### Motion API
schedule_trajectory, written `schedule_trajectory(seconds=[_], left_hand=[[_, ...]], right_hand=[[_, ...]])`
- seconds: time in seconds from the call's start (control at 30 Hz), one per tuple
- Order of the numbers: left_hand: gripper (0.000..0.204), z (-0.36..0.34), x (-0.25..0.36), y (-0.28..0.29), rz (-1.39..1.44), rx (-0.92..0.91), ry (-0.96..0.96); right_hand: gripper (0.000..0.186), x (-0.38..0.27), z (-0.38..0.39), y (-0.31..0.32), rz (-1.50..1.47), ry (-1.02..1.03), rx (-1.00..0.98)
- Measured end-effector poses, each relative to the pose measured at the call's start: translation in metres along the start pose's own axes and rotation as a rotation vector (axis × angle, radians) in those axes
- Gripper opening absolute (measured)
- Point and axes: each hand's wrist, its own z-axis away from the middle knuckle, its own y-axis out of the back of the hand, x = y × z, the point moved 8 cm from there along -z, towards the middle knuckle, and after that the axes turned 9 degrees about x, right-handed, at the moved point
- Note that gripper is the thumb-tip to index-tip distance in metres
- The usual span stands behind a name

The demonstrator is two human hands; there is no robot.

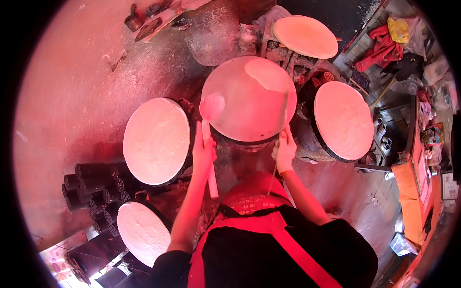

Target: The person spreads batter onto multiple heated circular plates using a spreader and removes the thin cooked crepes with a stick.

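A round griddle (240, 103) stands in front of me, with a pale patch of batter (266, 73) near its far right edge. My left hand (204, 151) is closed round the pale handle of a ladle (212, 106). The ladle's round bowl hangs over the griddle's left side. At the near right edge, my right hand (285, 150) grips a long thin stick-like tool (286, 103). One end reaches over the griddle's right side and the other points down toward my apron (249, 194). Motion blur hides the exact shape of its far end.
More griddles covered with pale round flatbreads stand at left (156, 141), right (344, 120), far right (305, 36) and near left (143, 234). Black honeycomb coal briquettes (98, 189) are stacked at left. An orange-sided counter (408, 201) and cloths (382, 48) lie along the right.
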Motion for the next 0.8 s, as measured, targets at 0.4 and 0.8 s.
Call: schedule_trajectory(seconds=[0.4,0.8], left_hand=[[0.051,0.102,-0.047,0.024,0.309,0.006,0.305],[0.032,0.137,-0.058,0.010,0.167,0.178,0.279]], right_hand=[[0.040,-0.037,-0.025,-0.052,0.298,-0.057,-0.506],[0.042,-0.016,-0.078,-0.085,0.491,0.257,-0.436]])
